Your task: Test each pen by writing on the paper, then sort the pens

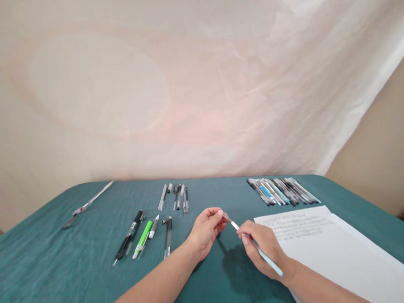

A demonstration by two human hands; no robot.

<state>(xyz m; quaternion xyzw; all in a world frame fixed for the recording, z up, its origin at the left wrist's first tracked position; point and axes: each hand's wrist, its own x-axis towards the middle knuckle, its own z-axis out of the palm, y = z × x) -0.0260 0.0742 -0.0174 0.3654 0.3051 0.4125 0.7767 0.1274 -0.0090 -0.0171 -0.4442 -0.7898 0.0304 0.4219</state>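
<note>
A pale blue and white pen lies in my right hand, whose fingers are closed round its barrel. The pen's tip points up and left. At that tip, my left hand pinches a small translucent piece between thumb and fingers. Whether this piece is a cap or a tip part, I cannot tell. Both hands are raised over the green cloth, and their shadow falls below.
Many pens lie in a row at the back right. Written-on paper is at the right. Pen parts lie at the back middle, beyond a black pen, a green barrel and a clear-black piece. A long thin stick lies far left.
</note>
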